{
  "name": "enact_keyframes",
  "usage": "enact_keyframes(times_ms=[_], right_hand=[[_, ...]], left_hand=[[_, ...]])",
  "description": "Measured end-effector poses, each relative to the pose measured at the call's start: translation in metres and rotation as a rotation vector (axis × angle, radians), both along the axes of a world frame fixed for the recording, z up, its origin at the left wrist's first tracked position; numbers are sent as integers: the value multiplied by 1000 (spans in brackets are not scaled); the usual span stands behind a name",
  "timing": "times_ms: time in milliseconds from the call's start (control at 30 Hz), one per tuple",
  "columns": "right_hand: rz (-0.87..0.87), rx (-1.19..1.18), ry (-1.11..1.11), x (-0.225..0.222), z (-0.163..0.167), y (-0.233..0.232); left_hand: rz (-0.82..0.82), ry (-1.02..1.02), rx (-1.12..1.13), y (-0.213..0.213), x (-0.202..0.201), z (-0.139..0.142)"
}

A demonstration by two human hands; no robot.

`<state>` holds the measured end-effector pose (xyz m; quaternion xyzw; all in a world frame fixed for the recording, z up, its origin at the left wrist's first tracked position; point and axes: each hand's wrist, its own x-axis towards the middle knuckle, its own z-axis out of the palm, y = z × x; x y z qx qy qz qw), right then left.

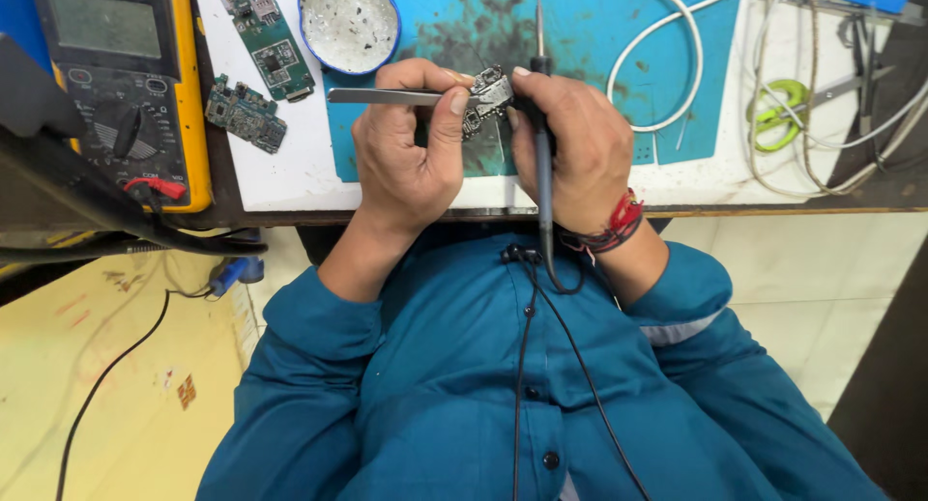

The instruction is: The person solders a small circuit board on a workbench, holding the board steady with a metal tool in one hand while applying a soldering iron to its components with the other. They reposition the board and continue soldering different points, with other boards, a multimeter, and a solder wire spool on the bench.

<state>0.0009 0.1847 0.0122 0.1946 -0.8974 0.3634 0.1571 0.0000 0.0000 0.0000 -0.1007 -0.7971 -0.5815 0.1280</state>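
My left hand (401, 163) pinches silver tweezers (382, 96), which lie flat and point left, and its fingertips also rest on a small dark circuit board (490, 93). The board is held up between both hands above a stained teal work mat (599, 37). My right hand (572, 143), with a red thread band at the wrist, grips a thin soldering iron (543, 163). The iron's metal tip (539, 23) points away from me past the board. My right index finger touches the board's edge. The iron's black cable runs down over my blue shirt.
A yellow multimeter (121, 76) with black leads sits far left. Two green circuit boards (268, 42) (246, 113) and a blue-rimmed dish (348, 20) lie at upper left. A white cable (681, 61), green-handled scissors (781, 114) and metal tools (863, 47) lie to the right.
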Motion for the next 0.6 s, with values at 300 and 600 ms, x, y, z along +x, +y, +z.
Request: enact_keyframes(times_ms=[300, 600], right_hand=[[-49, -302, -49, 28, 87, -18], [-76, -461, -305, -3, 69, 5]], left_hand=[[19, -31, 73, -26, 13, 115], [61, -191, 5, -15, -24, 107]])
